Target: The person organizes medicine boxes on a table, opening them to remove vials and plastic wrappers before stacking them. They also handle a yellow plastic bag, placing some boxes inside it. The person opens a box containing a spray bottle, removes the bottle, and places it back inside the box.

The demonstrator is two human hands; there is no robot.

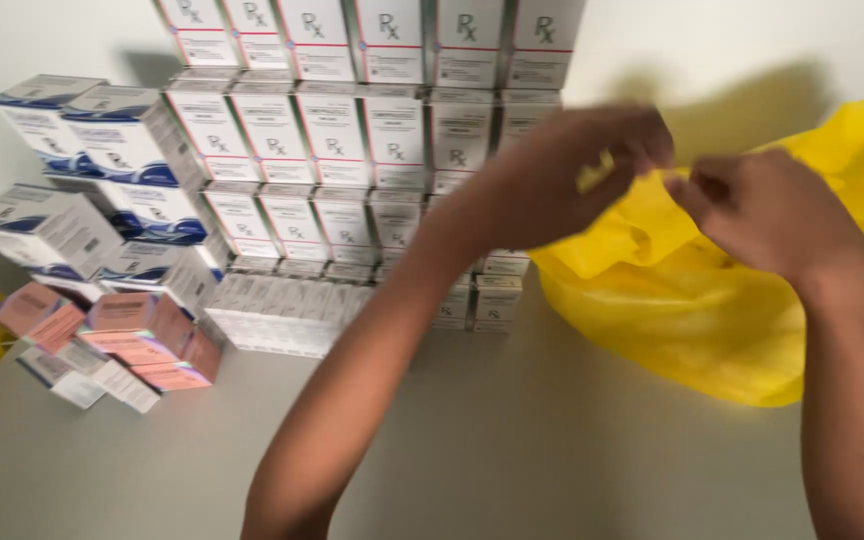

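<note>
Your left hand (562, 170) and right hand (762, 210), close together, pinch rim of yellow plastic bag (672, 310) lying right on grey table (512, 440). Bag looks unfilled; medicine boxes (352, 150) stacked against wall, untouched.

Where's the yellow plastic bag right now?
In the head view, the yellow plastic bag lies on the grey table at the right, beside the stacked white medicine boxes, its top edge pinched by both the left hand and right hand.
</note>
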